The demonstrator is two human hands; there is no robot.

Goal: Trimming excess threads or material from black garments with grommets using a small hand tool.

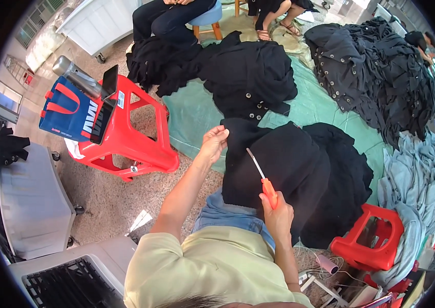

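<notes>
A black knit garment [284, 159] lies across my lap and spreads forward. My left hand [214, 143] pinches its upper left edge between thumb and fingers. Wrapped in my right hand [279, 218] is an orange-handled tool [269, 194] with a long thin metal shaft, like a screwdriver. Its shaft points up and left over the cloth, the tip apart from my left hand. Whether the shaft touches the fabric I cannot tell.
Piles of black garments [248, 72] with metal rings lie ahead on a green sheet [189, 110]. Grey garments [415, 174] are heaped right, beside a red stool [348, 244]. Left stands another red stool [145, 154] bearing a blue bag [68, 115]. Two seated people are beyond.
</notes>
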